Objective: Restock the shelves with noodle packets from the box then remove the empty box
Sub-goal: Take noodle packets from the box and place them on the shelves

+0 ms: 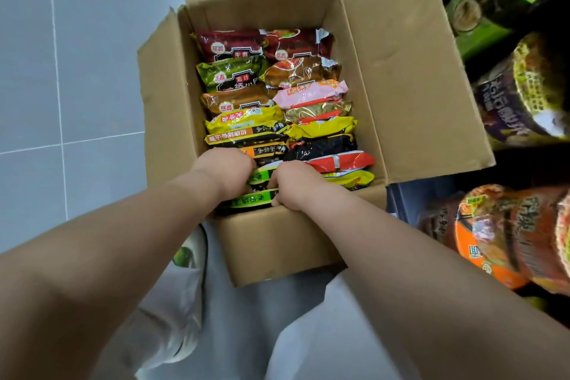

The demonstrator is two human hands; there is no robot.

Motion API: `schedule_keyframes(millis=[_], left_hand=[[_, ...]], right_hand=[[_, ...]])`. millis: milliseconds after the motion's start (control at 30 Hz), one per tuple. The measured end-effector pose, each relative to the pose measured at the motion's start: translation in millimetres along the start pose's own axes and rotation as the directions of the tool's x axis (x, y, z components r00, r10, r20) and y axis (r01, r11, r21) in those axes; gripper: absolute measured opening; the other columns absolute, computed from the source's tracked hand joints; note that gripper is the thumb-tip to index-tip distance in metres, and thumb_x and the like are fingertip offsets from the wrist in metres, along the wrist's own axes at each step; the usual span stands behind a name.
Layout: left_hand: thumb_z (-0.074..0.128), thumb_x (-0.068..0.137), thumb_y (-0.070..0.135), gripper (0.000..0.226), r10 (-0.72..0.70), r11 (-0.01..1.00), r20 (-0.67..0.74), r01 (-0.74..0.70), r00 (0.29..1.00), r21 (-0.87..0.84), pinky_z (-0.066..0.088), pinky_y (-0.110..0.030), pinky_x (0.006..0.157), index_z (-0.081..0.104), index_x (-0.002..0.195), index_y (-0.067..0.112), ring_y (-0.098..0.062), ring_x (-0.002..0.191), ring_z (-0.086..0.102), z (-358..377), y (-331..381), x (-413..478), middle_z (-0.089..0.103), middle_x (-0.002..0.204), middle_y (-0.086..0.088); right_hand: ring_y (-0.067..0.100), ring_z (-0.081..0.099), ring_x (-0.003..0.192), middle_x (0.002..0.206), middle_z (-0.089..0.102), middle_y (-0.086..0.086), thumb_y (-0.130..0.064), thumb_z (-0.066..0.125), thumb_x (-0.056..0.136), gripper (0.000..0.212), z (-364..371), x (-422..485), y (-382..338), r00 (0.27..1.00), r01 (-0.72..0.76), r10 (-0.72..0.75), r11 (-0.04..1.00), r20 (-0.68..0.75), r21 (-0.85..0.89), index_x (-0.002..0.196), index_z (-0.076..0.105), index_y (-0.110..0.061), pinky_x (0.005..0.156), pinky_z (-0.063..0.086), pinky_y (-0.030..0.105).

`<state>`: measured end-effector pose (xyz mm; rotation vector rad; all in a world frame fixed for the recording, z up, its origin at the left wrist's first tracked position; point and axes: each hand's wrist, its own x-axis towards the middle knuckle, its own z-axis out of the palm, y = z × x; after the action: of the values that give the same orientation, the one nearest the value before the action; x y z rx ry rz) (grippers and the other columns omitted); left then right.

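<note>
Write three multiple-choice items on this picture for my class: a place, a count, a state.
1. Where do the left hand and right hand grip green-and-black noodle packets? A, near end of the brown cardboard box; B, far end; C, middle.
2. How many columns of packets fill the box? A, one; B, two; C, four.
3. The box's flaps are: A, taped; B, open; C, removed.
A: both hands sit by the near wall. B: two columns lie side by side. B: flaps stand spread.
</note>
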<state>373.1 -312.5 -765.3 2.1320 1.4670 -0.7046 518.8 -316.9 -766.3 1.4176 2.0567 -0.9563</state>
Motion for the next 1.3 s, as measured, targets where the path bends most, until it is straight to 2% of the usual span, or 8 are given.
schedule_keyframes(millis=[233,433,600,700,867,1000,1200,1300], left_hand=[[0.06,0.086,0.033,0.027,-0.035,0.995,-0.052,0.031,0.998,-0.09,0.039,-0.029,0.062,0.061,0.11,0.022,-0.022,0.081,0.053,-9.3,0.0,-14.1,0.052,0.082,0.003],[0.067,0.081,0.031,0.043,-0.07,0.961,-0.075,0.047,0.995,-0.274,0.048,-0.03,0.078,0.06,0.121,0.019,-0.024,0.096,0.06,-46.0,-17.0,-36.5,0.066,0.107,-0.005],[0.069,0.083,0.031,0.049,-0.192,0.79,-0.038,0.131,0.981,-0.599,0.045,-0.031,0.092,0.053,0.128,0.016,-0.024,0.106,0.057,-76.5,-30.9,-52.8,0.058,0.125,-0.007],[0.064,0.088,0.03,0.051,-0.259,0.703,-0.039,0.161,0.965,-0.693,0.041,-0.028,0.093,0.048,0.134,0.013,-0.025,0.113,0.055,-86.2,-34.3,-58.5,0.054,0.134,-0.009],[0.062,0.088,0.042,0.061,-0.271,0.759,-0.003,0.212,0.962,-0.616,0.043,-0.036,0.099,0.045,0.137,0.008,-0.027,0.115,0.055,-101.0,-37.3,-58.3,0.055,0.132,-0.011],[0.064,0.087,0.041,0.062,-0.28,0.808,0.0,0.236,0.96,-0.539,0.046,-0.034,0.091,0.048,0.134,0.005,-0.028,0.111,0.058,-127.8,-39.2,-62.4,0.058,0.127,-0.014],[0.067,0.082,0.035,0.04,-0.368,0.789,0.013,0.32,0.93,-0.525,0.048,-0.032,0.07,0.064,0.109,0.006,-0.026,0.085,0.059,-214.9,-42.1,-123.0,0.065,0.092,-0.009],[0.067,0.082,0.036,0.039,-0.354,0.785,0.023,0.31,0.935,-0.536,0.044,-0.029,0.069,0.063,0.112,0.011,-0.024,0.083,0.057,-276.2,-38.3,-176.5,0.066,0.094,-0.009]], right_hand=[[0.027,0.06,0.098,0.103,0.068,0.006,-0.023,0.066,0.087,0.021,-4.4,-10.7,0.6,0.998,0.01,-0.005,0.998,-0.07,0.058,0.106,0.071,-0.018,0.081,0.051,0.034],[0.025,0.055,0.093,0.103,0.062,0.006,-0.018,0.052,0.095,0.015,-32.9,-53.6,-4.1,0.98,0.115,-0.079,0.973,-0.181,0.199,0.105,0.063,-0.016,0.072,0.045,0.031],[0.029,0.054,0.091,0.103,0.062,0.008,-0.018,0.041,0.098,0.017,-59.9,-81.3,2.5,0.954,0.125,-0.047,0.96,-0.297,0.252,0.111,0.053,-0.019,0.073,0.046,0.037],[0.032,0.057,0.095,0.104,0.066,0.008,-0.021,0.038,0.1,0.025,-70.9,-91.0,9.8,0.898,0.063,0.037,0.975,-0.438,0.212,0.118,0.054,-0.02,0.071,0.041,0.036],[0.028,0.056,0.081,0.095,0.066,0.007,-0.02,0.037,0.1,0.022,-88.8,-91.3,18.1,0.858,-0.02,0.113,0.982,-0.501,0.186,0.114,0.054,-0.018,0.062,0.035,0.031],[0.027,0.054,0.079,0.096,0.067,0.007,-0.02,0.038,0.1,0.018,-107.8,-99.5,15.8,0.839,-0.103,0.213,0.966,-0.501,0.238,0.111,0.053,-0.019,0.061,0.037,0.032],[0.027,0.049,0.075,0.101,0.065,0.01,-0.009,0.042,0.097,0.024,-173.7,-175.1,-21.8,0.792,-0.287,0.382,0.921,-0.476,0.262,0.119,0.049,-0.017,0.059,0.033,0.03],[0.029,0.053,0.076,0.094,0.064,0.011,-0.009,0.045,0.096,0.02,-224.6,-235.3,-45.4,0.781,-0.327,0.403,0.915,-0.477,0.236,0.115,0.049,-0.017,0.059,0.031,0.031]])
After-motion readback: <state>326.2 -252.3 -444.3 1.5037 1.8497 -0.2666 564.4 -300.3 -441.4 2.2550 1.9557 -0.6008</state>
